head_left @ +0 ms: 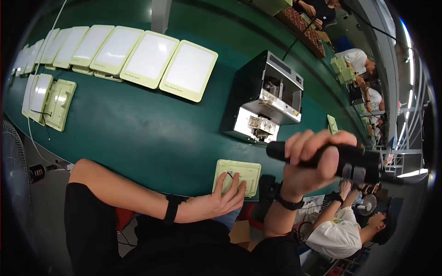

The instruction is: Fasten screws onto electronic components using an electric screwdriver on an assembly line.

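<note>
My right hand [317,156] is wrapped around a black electric screwdriver [357,162], raised above the table at the right. The tool is held roughly level, its narrower end toward the left, and is slightly blurred. Close to the table's front edge lies a pale green plastic housing [249,174], its inner side facing up. My left hand [218,198] rests on this housing with fingers stretched and apart; a short dark wire shows beside the fingertips. Both my wrists wear black bands.
A black and silver bench machine [269,99] stands behind the housing. Several white-fronted green panels [189,71] line the far left of the green table [152,119]. An opened green casing [61,105] lies at left. Another person [340,234] sits close on the right.
</note>
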{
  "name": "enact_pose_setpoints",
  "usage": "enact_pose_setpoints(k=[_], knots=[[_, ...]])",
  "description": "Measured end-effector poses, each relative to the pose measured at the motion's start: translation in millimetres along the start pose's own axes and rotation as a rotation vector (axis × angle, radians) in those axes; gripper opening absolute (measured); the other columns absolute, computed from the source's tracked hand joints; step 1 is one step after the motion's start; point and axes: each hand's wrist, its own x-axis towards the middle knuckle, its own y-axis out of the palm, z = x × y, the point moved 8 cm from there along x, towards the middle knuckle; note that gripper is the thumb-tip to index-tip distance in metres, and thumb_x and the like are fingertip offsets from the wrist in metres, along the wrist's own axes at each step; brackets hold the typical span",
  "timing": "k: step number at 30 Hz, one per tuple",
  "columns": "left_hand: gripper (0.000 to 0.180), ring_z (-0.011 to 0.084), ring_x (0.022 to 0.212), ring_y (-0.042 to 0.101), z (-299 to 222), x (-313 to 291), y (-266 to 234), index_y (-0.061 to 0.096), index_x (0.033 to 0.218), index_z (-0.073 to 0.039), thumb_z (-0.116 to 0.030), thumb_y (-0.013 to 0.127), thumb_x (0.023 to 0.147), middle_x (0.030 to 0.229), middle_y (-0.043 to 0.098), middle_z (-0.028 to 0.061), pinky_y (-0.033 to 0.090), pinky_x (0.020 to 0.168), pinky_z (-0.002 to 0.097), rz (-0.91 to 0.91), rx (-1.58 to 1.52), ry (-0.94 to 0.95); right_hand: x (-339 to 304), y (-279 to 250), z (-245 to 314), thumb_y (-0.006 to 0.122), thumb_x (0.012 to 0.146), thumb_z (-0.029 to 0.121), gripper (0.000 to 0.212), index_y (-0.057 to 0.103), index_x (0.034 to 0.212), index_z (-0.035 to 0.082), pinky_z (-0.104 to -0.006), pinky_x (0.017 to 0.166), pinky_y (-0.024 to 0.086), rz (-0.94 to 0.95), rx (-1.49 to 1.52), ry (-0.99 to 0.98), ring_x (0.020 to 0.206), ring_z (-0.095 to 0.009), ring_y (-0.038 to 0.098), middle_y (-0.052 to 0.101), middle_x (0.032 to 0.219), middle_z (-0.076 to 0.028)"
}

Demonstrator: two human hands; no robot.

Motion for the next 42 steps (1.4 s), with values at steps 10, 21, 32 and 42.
enact_pose_setpoints(k=[10, 21, 32, 42], knots=[[0.040, 0.0383, 0.126, 0.060, -1.9, -1.1, 4.4, 0.057, 0.116, -0.011, -0.045, 0.044, 0.099, 0.135, 0.061, 0.0140, 0.053, 0.098, 0.0597, -0.032, 0.034, -0.009, -54.4, 3.5, -22.5, 0.070, 0.096, 0.033, 0.040, 0.039, 0.111, 0.013, -0.0336, 0.045, 0.043, 0.075, 0.029, 0.213, 0.046, -0.015, 0.044, 0.045, 0.064, -0.003], [0.049, 0.0405, 0.125, 0.061, -2.2, -0.2, 4.9, 0.052, 0.134, -0.011, -0.044, 0.045, 0.098, 0.136, 0.060, 0.0144, 0.057, 0.094, 0.0602, 0.007, 0.034, 0.036, -55.4, 8.1, -27.0, 0.071, 0.096, 0.035, 0.043, 0.037, 0.107, 0.013, -0.0331, 0.045, 0.043, 0.071, -0.042, 0.229, 0.045, -0.016, 0.044, 0.046, 0.062, -0.004], [0.049, 0.0405, 0.127, 0.060, -2.6, -0.9, 6.6, 0.051, 0.135, -0.011, -0.044, 0.046, 0.099, 0.137, 0.059, 0.0149, 0.058, 0.094, 0.0588, 0.019, 0.019, 0.058, -61.9, 2.1, -35.1, 0.072, 0.095, 0.035, 0.043, 0.036, 0.106, 0.013, -0.0341, 0.046, 0.043, 0.055, -0.013, 0.250, 0.045, -0.017, 0.045, 0.046, 0.062, -0.004], [0.048, 0.0401, 0.126, 0.059, 4.7, -2.6, 2.2, 0.054, 0.131, -0.009, -0.043, 0.049, 0.097, 0.135, 0.058, 0.0154, 0.058, 0.093, 0.0588, 0.030, -0.021, 0.007, -39.9, 8.7, -6.3, 0.064, 0.098, 0.026, 0.027, 0.044, 0.109, 0.012, -0.0335, 0.045, 0.042, 0.248, 0.071, 0.068, 0.045, -0.016, 0.043, 0.046, 0.064, -0.004]])
